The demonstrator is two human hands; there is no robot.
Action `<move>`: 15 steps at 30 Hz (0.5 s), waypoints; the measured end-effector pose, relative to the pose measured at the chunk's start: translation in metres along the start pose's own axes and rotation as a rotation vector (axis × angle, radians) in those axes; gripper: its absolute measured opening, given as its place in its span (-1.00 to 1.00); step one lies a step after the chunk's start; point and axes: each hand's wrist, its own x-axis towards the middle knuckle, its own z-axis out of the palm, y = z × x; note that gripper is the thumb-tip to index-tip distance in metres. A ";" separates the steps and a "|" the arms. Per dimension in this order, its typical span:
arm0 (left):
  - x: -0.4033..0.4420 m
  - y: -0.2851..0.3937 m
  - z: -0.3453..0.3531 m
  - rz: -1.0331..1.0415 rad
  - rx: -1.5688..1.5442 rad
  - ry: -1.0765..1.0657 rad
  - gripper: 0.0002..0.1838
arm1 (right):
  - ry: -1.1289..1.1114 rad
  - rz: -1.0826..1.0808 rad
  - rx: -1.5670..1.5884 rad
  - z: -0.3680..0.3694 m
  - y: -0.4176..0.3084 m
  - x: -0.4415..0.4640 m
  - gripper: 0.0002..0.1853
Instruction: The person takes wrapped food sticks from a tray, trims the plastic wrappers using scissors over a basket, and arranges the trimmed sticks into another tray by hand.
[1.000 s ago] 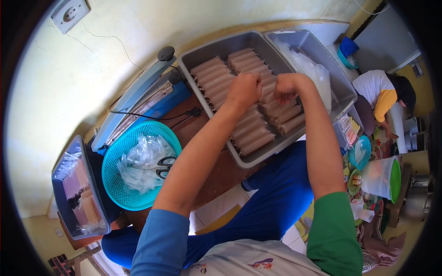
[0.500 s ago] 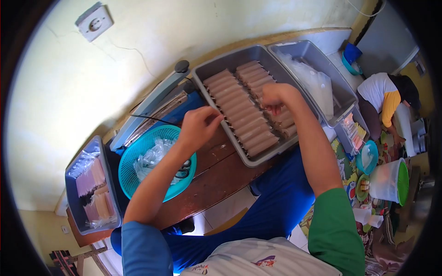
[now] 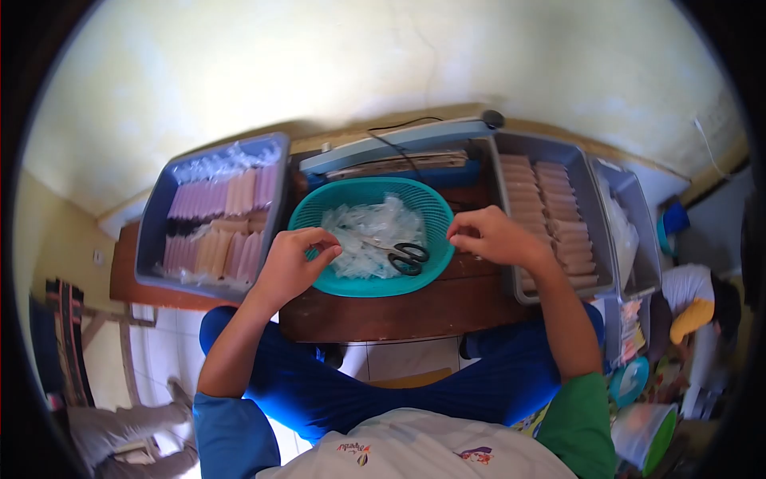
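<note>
- Tray (image 3: 284, 191) of pink and lilac packets (image 3: 219, 191): toward the bench's (image 3: 359, 321) left end.
- My left hand (image 3: 291, 263): over the basket's left rim, fingers curled toward thumb; pinch unclear.
- Basket (image 3: 375, 287): mid-bench, clear plastic (image 3: 351, 222) inside, scissors (image 3: 394, 251) on top.
- My right hand (image 3: 499, 235): half a second ago over brown tubes (image 3: 557, 199), now at the basket's right rim; work appears shifted there. Fingertips bunched; contents, if any, indiscernible.
- Far-right person (image 3: 686, 287): partly lost in dark margin.

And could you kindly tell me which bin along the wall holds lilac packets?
The leftmost bin, beside the teal basket; the middle bin shows only brownish packets, the rightmost one whitish plastic.
</note>
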 end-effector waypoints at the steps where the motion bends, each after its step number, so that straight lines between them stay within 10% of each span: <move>1: -0.008 -0.001 -0.010 -0.025 -0.002 0.031 -0.87 | -0.032 -0.020 -0.015 0.009 -0.010 0.008 -0.86; 15: -0.081 -0.047 -0.105 -0.306 0.184 0.439 -0.82 | -0.178 -0.490 0.033 0.136 -0.119 0.157 -0.89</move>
